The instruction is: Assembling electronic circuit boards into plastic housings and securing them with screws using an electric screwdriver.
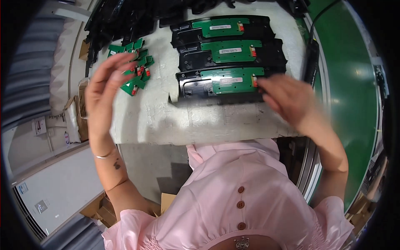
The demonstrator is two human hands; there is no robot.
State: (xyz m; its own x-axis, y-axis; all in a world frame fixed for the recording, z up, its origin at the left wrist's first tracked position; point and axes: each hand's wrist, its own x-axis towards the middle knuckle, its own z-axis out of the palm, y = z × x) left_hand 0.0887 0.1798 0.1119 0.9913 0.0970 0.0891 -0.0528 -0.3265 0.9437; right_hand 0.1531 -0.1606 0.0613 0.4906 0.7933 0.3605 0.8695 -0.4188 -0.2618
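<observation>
- Black panels (193, 61), three: lying in a row, front to back, on the white table (200, 121); each carrying a green board (225, 88), so these are appearing populated; fastening cannot be judged.
- Loose green boards (141, 81), one pile: lying left of the panels, remaining unmounted.
- Black parts (135, 20): crowding the far edge.
- Left hand (104, 85): hovering by the pile, thumb and fingers parting, seemingly empty.
- Right hand (291, 98): bending narrowly at the nearest panel's right end, blurring; grasp cannot be told.
- Room: bare table is running before the nearest panel and between pile and panels.
</observation>
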